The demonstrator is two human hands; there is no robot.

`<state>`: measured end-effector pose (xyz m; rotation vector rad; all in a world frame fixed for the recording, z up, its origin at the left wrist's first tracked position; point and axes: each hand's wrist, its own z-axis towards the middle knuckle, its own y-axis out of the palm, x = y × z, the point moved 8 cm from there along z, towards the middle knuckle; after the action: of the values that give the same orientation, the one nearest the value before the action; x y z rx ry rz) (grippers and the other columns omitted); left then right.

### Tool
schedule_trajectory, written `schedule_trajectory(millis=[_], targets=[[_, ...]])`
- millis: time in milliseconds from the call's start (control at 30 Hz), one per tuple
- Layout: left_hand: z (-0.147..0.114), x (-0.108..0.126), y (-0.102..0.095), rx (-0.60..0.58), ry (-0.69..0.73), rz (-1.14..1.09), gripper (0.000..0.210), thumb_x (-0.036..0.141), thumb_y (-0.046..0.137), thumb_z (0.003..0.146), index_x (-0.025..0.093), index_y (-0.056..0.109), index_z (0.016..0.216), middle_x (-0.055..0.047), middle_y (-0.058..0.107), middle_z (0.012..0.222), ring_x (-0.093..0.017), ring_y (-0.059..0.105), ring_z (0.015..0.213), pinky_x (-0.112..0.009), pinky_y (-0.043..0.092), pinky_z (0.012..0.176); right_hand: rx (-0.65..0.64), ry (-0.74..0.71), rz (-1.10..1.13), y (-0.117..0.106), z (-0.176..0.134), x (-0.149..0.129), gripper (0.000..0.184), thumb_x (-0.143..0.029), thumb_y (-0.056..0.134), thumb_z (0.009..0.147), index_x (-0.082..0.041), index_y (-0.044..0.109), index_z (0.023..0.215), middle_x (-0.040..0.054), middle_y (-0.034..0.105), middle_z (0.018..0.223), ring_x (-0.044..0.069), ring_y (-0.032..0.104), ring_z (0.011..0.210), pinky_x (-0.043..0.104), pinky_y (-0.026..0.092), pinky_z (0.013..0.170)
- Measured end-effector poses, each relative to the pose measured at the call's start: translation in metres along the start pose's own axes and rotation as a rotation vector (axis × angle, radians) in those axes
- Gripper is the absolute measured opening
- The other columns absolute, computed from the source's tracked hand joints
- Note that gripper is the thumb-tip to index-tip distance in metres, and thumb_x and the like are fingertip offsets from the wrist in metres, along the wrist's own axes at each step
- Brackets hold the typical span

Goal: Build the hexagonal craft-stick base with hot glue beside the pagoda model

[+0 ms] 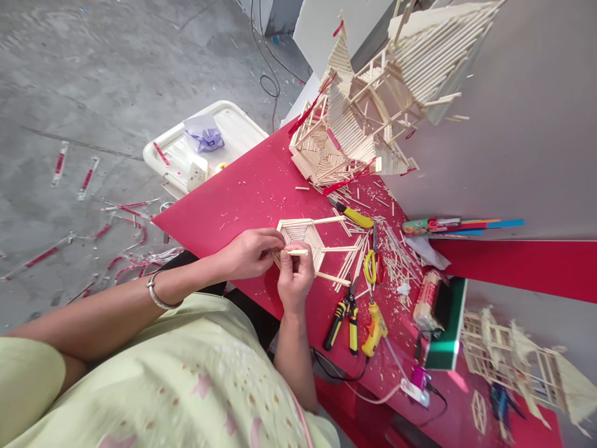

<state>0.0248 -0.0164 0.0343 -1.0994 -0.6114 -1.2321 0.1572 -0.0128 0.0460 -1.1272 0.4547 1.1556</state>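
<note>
A frame of pale wooden sticks (317,239) lies on the red table, with a ribbed panel of closely set sticks and several long sticks jutting to the right. My left hand (256,252), with a bangle on its wrist, has its fingers pinched together at the frame's left edge. Right beside it, my right hand (297,280) grips a short wooden stick (298,252) between thumb and fingers. The tips of both hands nearly meet, so the exact point of contact is hidden.
A stick-built pavilion model (354,118) with red tassels stands behind. Rightward lie a yellow cutter knife (352,214), scissors (370,267), pliers (342,323), a corded glue gun (374,330), loose sticks (396,255) and a power strip (414,392). A white plastic stool (224,112) stands left.
</note>
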Motion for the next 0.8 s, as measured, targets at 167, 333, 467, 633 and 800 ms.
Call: schedule_trajectory(millis=[167,333,467,633,800], targets=[[0.0,-0.001,0.0005,-0.006,-0.007,-0.006,0.034,0.0,0.049,0.078,0.015,0.073,0.097,-0.009,0.074,0.107,-0.015,0.07,0.087,-0.021,0.05,0.07,0.002,0.008,0.023,0.0004,-0.0005,0.0005,0.002,-0.023,0.06,0.101,-0.023,0.062,0.102,0.0042,0.063,0.098,0.018,0.065,0.096,0.036,0.058,0.089],[0.0004,0.0005,-0.0001,-0.006,-0.013,-0.01,0.034,0.0,0.049,0.078,0.015,0.073,0.096,-0.009,0.074,0.106,-0.015,0.069,0.085,-0.021,0.05,0.069,0.004,0.008,0.021,0.0003,-0.0001,0.0007,0.002,-0.023,0.06,0.101,-0.023,0.062,0.102,0.0041,0.063,0.098,0.019,0.065,0.097,0.036,0.057,0.089],[0.0001,0.0005,0.0002,-0.01,-0.015,-0.01,0.034,0.0,0.049,0.077,0.014,0.073,0.095,-0.009,0.074,0.105,-0.015,0.069,0.085,-0.022,0.049,0.069,0.004,-0.001,0.01,0.0005,0.0003,-0.0004,0.002,-0.024,0.059,0.101,-0.023,0.061,0.101,0.0042,0.063,0.098,0.018,0.065,0.096,0.035,0.058,0.088],[0.0002,0.0001,0.0,-0.012,-0.014,-0.006,0.034,0.0,0.049,0.077,0.015,0.073,0.096,-0.01,0.074,0.106,-0.015,0.069,0.084,-0.021,0.049,0.068,0.001,0.005,-0.016,0.0008,0.0006,0.0001,0.004,-0.026,0.058,0.102,-0.023,0.06,0.1,0.0044,0.064,0.097,0.018,0.066,0.096,0.035,0.058,0.087],[0.0006,0.0012,-0.0008,-0.007,0.0,-0.003,0.035,0.0,0.048,0.077,0.015,0.073,0.096,-0.01,0.074,0.105,-0.015,0.07,0.085,-0.021,0.05,0.068,0.007,0.005,0.023,0.0001,0.0001,0.0013,0.003,-0.025,0.06,0.101,-0.023,0.062,0.101,0.0045,0.063,0.098,0.019,0.066,0.097,0.036,0.057,0.088]])
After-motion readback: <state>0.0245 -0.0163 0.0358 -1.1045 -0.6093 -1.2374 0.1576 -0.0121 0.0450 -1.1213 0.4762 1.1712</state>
